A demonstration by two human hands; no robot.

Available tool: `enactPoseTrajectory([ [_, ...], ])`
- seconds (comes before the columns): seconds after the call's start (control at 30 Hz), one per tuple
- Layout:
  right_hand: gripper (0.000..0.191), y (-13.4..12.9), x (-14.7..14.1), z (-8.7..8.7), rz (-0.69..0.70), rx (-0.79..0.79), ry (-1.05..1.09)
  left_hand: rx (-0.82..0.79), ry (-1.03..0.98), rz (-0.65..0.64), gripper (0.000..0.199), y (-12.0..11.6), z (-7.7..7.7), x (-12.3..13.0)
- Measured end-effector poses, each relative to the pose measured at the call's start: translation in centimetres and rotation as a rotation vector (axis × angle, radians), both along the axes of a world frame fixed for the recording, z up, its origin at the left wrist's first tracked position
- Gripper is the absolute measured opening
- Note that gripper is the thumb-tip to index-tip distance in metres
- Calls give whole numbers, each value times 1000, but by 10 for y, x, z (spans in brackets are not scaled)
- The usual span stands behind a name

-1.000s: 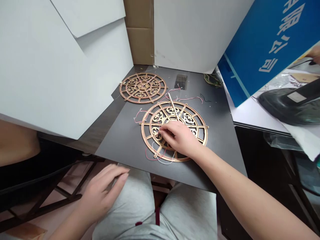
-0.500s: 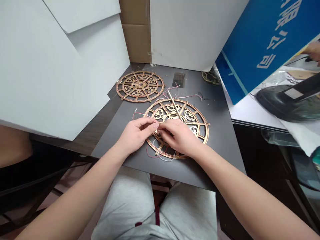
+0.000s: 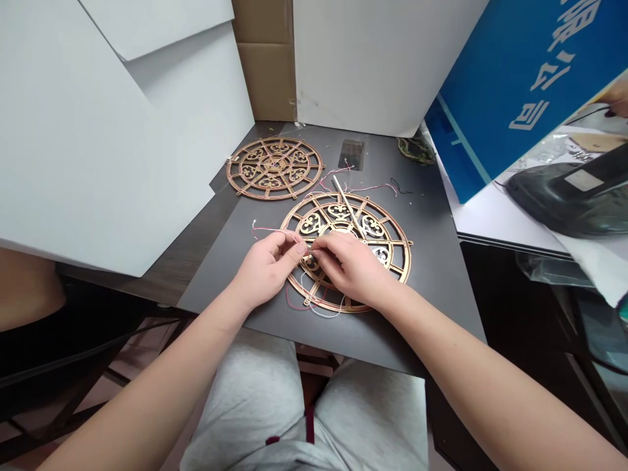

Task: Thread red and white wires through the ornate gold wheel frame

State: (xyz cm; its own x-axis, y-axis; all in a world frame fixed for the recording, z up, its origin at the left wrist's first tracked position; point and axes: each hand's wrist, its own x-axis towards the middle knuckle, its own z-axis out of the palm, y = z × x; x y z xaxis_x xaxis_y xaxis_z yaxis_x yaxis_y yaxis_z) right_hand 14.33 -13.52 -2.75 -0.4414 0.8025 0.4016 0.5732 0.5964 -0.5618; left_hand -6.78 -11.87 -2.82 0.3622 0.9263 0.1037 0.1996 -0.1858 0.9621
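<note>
A round gold openwork frame (image 3: 405, 261) lies on the dark board in front of me, with both hands over its near left part. My left hand (image 3: 267, 267) pinches a thin red and white wire (image 3: 267, 229), whose end sticks out to the left. Fingertips of my right hand (image 3: 350, 267) are pinched close to the left ones, at the wire; exactly what they grip is too small to make out. A slim white stick (image 3: 346, 201) rests slanted across the frame. Loose red and white wire (image 3: 326, 316) curls at the frame's near edge.
A second round openwork frame (image 3: 314, 180) lies at the back left. More thin wires (image 3: 373, 188) trail behind the near frame. White panels (image 3: 363, 65) and a blue sign board (image 3: 495, 111) stand around the dark board (image 3: 432, 288). Another person's hand (image 3: 617, 98) shows at far right.
My fingertips have parted slightly, with the wire now showing between them. The wire's free end has shifted left and straightened.
</note>
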Motion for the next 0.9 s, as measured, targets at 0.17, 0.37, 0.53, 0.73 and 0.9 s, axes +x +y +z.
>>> enactPoseTrajectory([
  [0.17,12,1,0,-1,1,1,3,0,81,-9,31,-1,-3,-2],
  [0.37,11,-1,-1,1,9,29,8,27,113,-42,20,0,-5,-3],
  [0.53,13,-1,0,1,28,64,-38,47,121,-67,17,0,-7,-4],
  [0.73,13,0,1,1,61,91,-42,80,152,-74,15,-1,-7,-4],
  [0.9,11,0,1,2,81,78,-27,95,163,-87,15,-2,-4,-3],
])
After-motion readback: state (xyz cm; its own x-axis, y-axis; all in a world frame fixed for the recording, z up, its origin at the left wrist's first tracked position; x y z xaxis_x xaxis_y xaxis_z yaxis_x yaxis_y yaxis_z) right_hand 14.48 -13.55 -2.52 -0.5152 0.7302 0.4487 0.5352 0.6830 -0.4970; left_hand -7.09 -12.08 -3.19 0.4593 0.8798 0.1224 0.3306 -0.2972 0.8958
